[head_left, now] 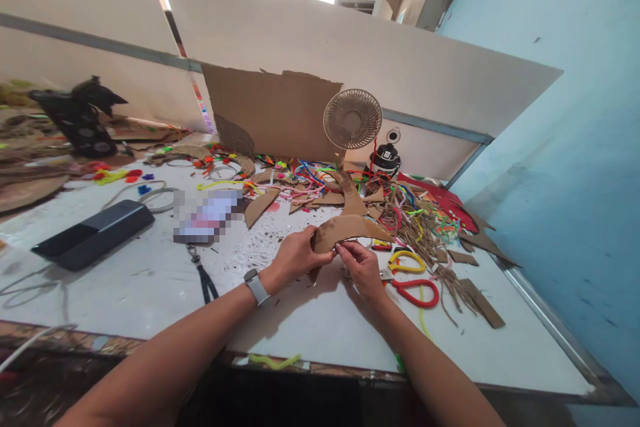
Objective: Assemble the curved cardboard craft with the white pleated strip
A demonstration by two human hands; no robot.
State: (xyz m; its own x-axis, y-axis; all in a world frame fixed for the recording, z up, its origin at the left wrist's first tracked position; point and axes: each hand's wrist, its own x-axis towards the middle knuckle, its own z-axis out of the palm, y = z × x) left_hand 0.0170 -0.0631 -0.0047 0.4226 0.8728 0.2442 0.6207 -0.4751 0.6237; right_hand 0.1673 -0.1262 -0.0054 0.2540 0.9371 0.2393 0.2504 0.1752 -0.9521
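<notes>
I hold a curved cardboard piece (353, 230) above the middle of the white table (475, 360). My left hand (295, 257) clasps its left end between thumb and fingers; my right hand (364, 270) pinches its near edge with the fingertips. I'd expect it light, stiffish, creasing easily at the narrow right tip, so the broad left end seems the safer hold. Scissors (414, 282) crowd my right; scraps (417, 230) fill the far side; there's more room nearer me.

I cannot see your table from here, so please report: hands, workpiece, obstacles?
Left hand gripping curved cardboard piece; right hand at its lower edge. Piece held over white table. Scissors close beside right hand, possibly obstructing.
</notes>
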